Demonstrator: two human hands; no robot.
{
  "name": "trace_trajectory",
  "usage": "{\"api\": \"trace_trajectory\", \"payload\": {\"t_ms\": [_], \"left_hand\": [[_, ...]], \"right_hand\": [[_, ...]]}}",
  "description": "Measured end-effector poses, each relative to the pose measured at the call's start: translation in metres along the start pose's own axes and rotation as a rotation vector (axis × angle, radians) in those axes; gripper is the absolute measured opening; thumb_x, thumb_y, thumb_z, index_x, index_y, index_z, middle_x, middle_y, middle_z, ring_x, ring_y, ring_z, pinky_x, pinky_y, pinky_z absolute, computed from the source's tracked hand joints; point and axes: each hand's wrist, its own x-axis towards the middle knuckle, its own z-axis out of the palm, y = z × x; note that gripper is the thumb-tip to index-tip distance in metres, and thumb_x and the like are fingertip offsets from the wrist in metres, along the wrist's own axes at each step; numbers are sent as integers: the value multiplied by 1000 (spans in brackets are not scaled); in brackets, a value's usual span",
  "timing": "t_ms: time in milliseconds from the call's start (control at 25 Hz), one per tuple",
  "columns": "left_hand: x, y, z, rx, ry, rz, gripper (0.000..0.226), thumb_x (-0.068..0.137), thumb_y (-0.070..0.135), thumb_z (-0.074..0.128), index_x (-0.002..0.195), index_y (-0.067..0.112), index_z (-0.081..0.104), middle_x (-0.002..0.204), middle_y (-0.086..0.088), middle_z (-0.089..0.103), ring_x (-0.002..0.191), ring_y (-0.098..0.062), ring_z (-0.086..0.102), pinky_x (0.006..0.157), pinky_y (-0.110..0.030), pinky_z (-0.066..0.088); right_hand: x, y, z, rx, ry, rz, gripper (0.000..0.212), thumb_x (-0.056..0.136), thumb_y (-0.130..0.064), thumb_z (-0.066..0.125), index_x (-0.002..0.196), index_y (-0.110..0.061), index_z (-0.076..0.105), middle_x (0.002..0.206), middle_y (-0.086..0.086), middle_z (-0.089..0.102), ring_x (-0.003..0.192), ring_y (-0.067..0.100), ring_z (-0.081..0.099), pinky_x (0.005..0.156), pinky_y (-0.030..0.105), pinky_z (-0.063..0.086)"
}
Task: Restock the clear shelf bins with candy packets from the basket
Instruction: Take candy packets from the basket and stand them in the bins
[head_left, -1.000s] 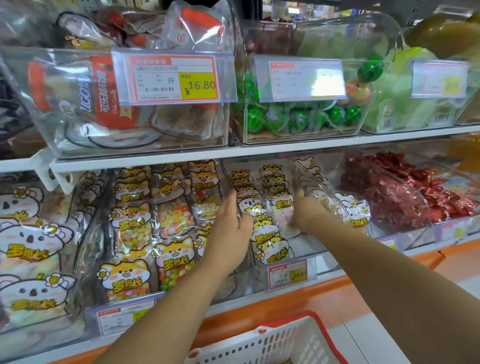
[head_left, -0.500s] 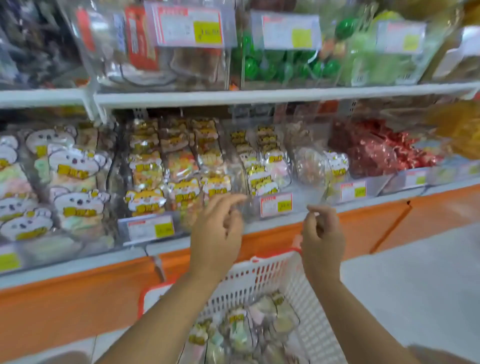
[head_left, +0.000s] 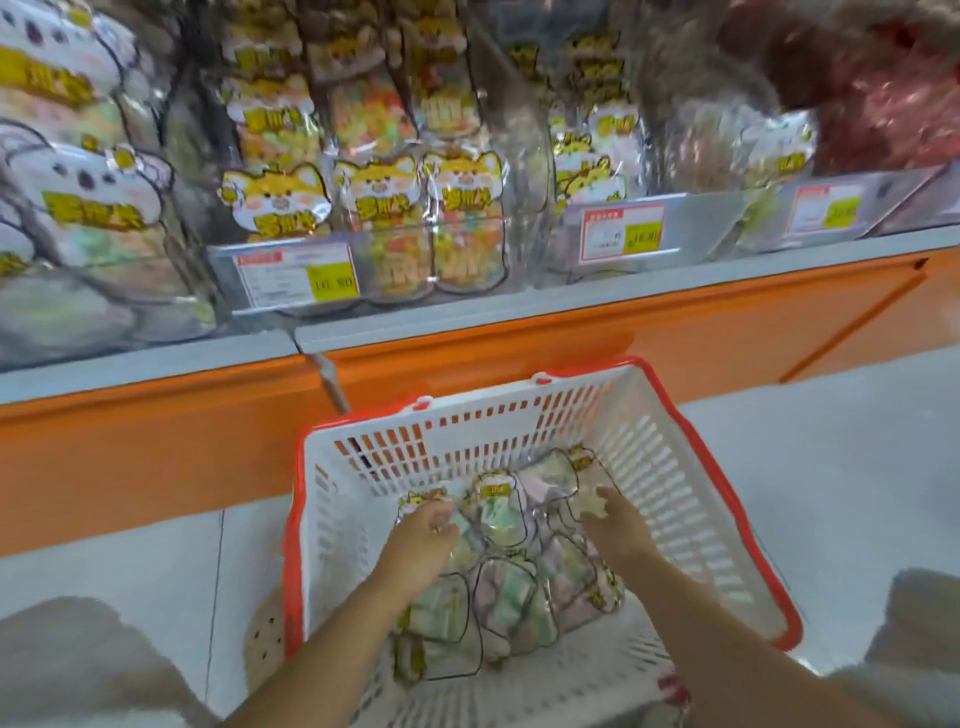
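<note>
The basket (head_left: 292, 519) stands on the floor (head_left: 831, 467) just below the front edge of the shelf (head_left: 519, 312). The candy packets (head_left: 506, 587) lie heaped on its bottom, most toward the near wall.

By the basket's left wall the left hand (head_left: 415, 545) is down among them. Its fingers (head_left: 439, 519) are curled in, pinching the yellow header of the far-left packet (head_left: 415, 503). That looks the right place to take it: the header is probably stiffer than the film belly, which would likely slip. A straight lift should keep it from dragging its neighbours.

Toward the right wall the right hand (head_left: 621, 535) reaches onto another packet (head_left: 592, 506). Blur hides whether its fingers are spread or pinching. It would do well to find a header too, one packet per hand.

Above, the clear shelf bins (head_left: 639, 244) hold similar cat-faced packs, and this one seems to have room at its front. Matching print to bin before rising should save a second reach
</note>
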Motion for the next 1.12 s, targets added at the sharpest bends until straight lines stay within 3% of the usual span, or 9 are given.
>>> {"api": "trace_trajectory", "payload": {"t_ms": [160, 240, 320, 400, 520, 720, 920, 1040, 1120], "left_hand": [[15, -9, 7, -90, 3, -62, 40, 100, 25, 49, 140, 21, 49, 144, -1, 48, 129, -18, 49, 97, -27, 39], [21, -5, 9, -105, 22, -76, 40, 101, 23, 48, 140, 19, 49, 144, -1, 49, 128, -19, 50, 100, -29, 40], [27, -4, 12, -122, 22, -104, 40, 102, 24, 45, 141, 20, 48, 142, 0, 50, 123, -21, 54, 99, -32, 43], [30, -4, 16, -128, 19, -120, 37, 102, 26, 45, 138, 22, 50, 139, 1, 52, 117, -19, 56, 94, -30, 45], [33, -9, 18, -133, 18, -128, 36, 101, 25, 46, 136, 22, 52, 137, 4, 52, 118, -23, 57, 95, -35, 45], [38, -10, 23, -497, 15, -295, 26, 100, 39, 49, 112, 21, 62, 120, -3, 65, 104, -22, 66, 95, -44, 53], [38, -2, 10, -1125, -203, -413, 56, 91, 59, 52, 116, 10, 62, 113, -17, 70, 99, -29, 70, 77, -39, 59], [35, -5, 9, -1091, -227, -408, 37, 96, 30, 60, 124, 5, 59, 101, -12, 73, 78, -23, 73, 60, -33, 59], [35, -14, 13, -1048, -199, -408, 32, 98, 5, 52, 130, 5, 54, 102, -12, 73, 82, -23, 72, 68, -36, 59]], "right_hand": [[19, -2, 16, -287, 211, -93, 52, 96, -36, 51, 144, -17, 42, 142, 8, 48, 129, 28, 43, 103, 41, 42], [32, -15, 26, -288, 198, -85, 59, 94, -43, 55, 142, -11, 43, 141, 10, 49, 130, 30, 41, 101, 41, 40], [45, -27, 34, -115, 154, 39, 61, 90, -41, 63, 136, -6, 45, 131, 14, 54, 120, 32, 51, 92, 39, 45], [52, -32, 40, -59, 94, 106, 41, 87, -38, 66, 113, -8, 57, 97, 12, 63, 87, 27, 60, 74, 36, 48], [49, -28, 47, -99, 78, 46, 23, 91, -30, 62, 80, -12, 53, 66, 3, 53, 63, 21, 51, 62, 34, 44], [18, -34, 45, 134, 231, -273, 14, 94, -20, 58, 84, -14, 51, 78, 0, 61, 72, 22, 57, 60, 30, 42], [-14, -29, 57, -140, -32, -696, 28, 87, -15, 70, 65, -25, 54, 101, -11, 70, 94, 7, 61, 79, 26, 51], [-21, -26, 65, -204, -265, -801, 16, 80, -4, 72, 72, -17, 69, 104, -7, 71, 102, 11, 60, 88, 18, 45], [-27, -34, 65, 35, -329, -586, 26, 83, 6, 58, 78, -17, 71, 106, -5, 70, 99, 11, 60, 77, 7, 41]]}}
